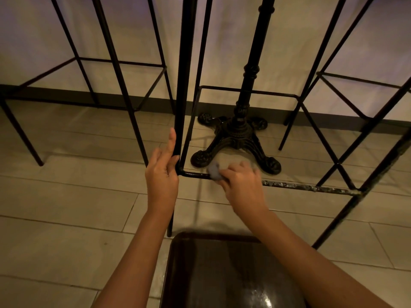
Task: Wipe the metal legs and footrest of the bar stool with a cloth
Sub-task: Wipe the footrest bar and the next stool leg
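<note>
A black metal bar stool stands before me, its near left leg (182, 85) rising up the middle of the view. My left hand (163, 174) is wrapped around that leg just above the corner where the footrest bar (311, 187) joins it. My right hand (241, 185) presses a pale blue-grey cloth (214, 172) onto the left end of the footrest bar. The hand and cloth are blurred. To the right of my hand the bar looks scuffed and speckled; the short stretch on the left is glossy black.
A cast-iron table pedestal (238, 138) with ornate feet stands just behind the footrest. More black stools (115, 63) stand left and right along a pale wall. A dark wooden seat (222, 274) sits below my arms. The floor is light plank tile.
</note>
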`<move>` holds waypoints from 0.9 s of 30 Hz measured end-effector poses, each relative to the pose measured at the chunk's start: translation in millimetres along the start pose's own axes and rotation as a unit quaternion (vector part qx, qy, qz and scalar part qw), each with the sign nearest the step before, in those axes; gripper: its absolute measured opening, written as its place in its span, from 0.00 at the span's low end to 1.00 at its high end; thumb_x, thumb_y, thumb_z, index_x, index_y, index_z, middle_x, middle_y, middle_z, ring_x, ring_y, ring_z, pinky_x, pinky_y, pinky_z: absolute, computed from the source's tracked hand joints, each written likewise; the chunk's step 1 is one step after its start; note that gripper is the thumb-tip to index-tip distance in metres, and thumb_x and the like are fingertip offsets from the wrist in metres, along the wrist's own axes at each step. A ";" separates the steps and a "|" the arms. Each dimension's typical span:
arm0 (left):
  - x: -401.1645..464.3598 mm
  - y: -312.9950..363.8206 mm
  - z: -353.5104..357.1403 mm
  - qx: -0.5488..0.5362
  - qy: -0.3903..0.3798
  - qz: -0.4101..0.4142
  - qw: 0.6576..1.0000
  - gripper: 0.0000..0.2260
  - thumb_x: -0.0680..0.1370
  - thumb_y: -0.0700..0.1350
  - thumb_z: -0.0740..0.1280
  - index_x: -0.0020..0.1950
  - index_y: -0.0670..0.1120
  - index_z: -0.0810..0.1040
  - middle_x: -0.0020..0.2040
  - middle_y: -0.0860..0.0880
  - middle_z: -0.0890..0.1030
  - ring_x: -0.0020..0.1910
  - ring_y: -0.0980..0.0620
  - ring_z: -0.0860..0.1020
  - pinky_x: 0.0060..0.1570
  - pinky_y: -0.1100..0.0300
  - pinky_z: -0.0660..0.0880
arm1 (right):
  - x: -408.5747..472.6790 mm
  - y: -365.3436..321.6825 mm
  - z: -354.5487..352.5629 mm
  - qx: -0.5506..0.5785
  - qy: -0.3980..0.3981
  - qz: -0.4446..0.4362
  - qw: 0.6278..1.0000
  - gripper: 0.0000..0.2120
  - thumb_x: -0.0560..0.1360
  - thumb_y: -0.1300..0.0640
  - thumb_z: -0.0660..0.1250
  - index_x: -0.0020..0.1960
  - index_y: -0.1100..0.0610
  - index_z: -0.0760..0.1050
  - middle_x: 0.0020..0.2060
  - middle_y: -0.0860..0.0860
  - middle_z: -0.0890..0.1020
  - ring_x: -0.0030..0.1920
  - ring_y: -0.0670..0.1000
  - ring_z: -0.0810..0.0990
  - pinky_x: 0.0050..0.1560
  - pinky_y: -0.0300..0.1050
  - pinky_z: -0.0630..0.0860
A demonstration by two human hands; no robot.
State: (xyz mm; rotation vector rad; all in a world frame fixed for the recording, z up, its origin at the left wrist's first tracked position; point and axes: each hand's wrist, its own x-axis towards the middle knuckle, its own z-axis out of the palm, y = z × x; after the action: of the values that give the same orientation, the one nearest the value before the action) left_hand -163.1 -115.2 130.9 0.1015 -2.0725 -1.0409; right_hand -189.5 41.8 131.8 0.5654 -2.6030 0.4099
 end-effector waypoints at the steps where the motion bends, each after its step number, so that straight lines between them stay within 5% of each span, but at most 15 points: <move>1: -0.2 0.3 0.3 -0.003 0.004 -0.004 1.000 0.29 0.76 0.31 0.61 0.71 0.54 0.57 0.39 0.45 0.69 0.35 0.62 0.67 0.46 0.79 0.68 | -1.6 3.9 -1.0 -0.002 0.006 0.002 1.000 0.07 0.62 0.60 0.77 0.37 0.54 0.80 0.31 0.48 0.78 0.36 0.53 0.75 0.36 0.47 0.68; 5: -0.4 -0.2 1.0 0.005 0.007 0.002 1.000 0.28 0.76 0.31 0.61 0.71 0.53 0.58 0.38 0.47 0.68 0.34 0.62 0.66 0.43 0.78 0.68 | 4.2 -13.7 3.5 -0.017 0.005 0.001 1.000 0.10 0.57 0.62 0.79 0.34 0.53 0.80 0.29 0.47 0.77 0.34 0.51 0.75 0.35 0.43 0.60; 12: -1.0 -1.3 1.3 0.015 0.010 0.004 1.000 0.29 0.77 0.31 0.60 0.71 0.53 0.56 0.40 0.49 0.68 0.36 0.65 0.68 0.44 0.79 0.67 | 13.7 -57.3 18.0 -0.035 -0.002 -0.045 0.998 0.09 0.58 0.59 0.79 0.34 0.52 0.80 0.30 0.47 0.77 0.36 0.51 0.75 0.35 0.44 0.64; 21: -5.0 -7.6 1.6 0.010 0.012 0.007 1.000 0.27 0.77 0.34 0.61 0.71 0.54 0.59 0.42 0.46 0.69 0.37 0.56 0.68 0.45 0.76 0.69 | -12.4 20.8 -2.0 -0.078 0.053 -0.018 0.995 0.10 0.62 0.58 0.77 0.41 0.51 0.81 0.33 0.47 0.79 0.38 0.53 0.75 0.38 0.47 0.67; 24: -21.9 3.3 10.0 0.003 0.010 -0.004 1.000 0.27 0.76 0.34 0.63 0.70 0.55 0.63 0.57 0.49 0.68 0.54 0.61 0.69 0.62 0.70 0.67 | -16.5 37.5 -8.7 -0.080 0.061 -0.008 0.995 0.07 0.64 0.57 0.76 0.41 0.51 0.81 0.33 0.48 0.80 0.39 0.55 0.76 0.37 0.49 0.67; 27: -46.2 13.4 22.5 0.060 -0.002 0.045 0.997 0.24 0.76 0.38 0.64 0.70 0.53 0.65 0.70 0.47 0.59 0.71 0.47 0.59 0.71 0.65 0.56 | -15.1 35.4 -7.8 -0.073 0.061 0.000 0.995 0.06 0.64 0.58 0.76 0.40 0.52 0.81 0.33 0.48 0.80 0.39 0.55 0.76 0.37 0.49 0.67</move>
State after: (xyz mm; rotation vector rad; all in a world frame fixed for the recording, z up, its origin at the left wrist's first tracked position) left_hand -143.7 -73.8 104.0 0.0656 -2.1233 -0.8620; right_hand -190.3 80.4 124.5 0.4742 -2.4904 0.2432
